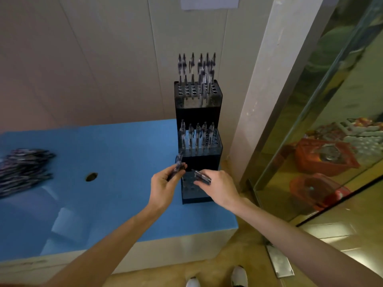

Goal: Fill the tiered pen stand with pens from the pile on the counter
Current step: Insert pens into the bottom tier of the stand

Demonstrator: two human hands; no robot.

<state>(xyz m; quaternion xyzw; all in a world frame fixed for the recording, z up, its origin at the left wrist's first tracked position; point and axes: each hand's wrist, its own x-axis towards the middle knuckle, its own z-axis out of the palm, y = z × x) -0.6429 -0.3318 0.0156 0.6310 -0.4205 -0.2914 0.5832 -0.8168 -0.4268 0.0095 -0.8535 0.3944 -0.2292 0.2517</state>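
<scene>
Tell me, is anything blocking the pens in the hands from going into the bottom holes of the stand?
Nothing visible does. The left hand and right hand each hold pens right above the bottom step of the stand, whose holes there look open. The other pens stand higher up.

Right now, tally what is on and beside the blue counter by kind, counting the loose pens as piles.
Black three-tiered plastic pen stand: 1
Pile of dark loose pens on the blue counter: 1
Hands holding pens: 2, left hand and right hand
Round hole in the counter top: 1
Red baskets behind the glass: 2
Total: 7
</scene>
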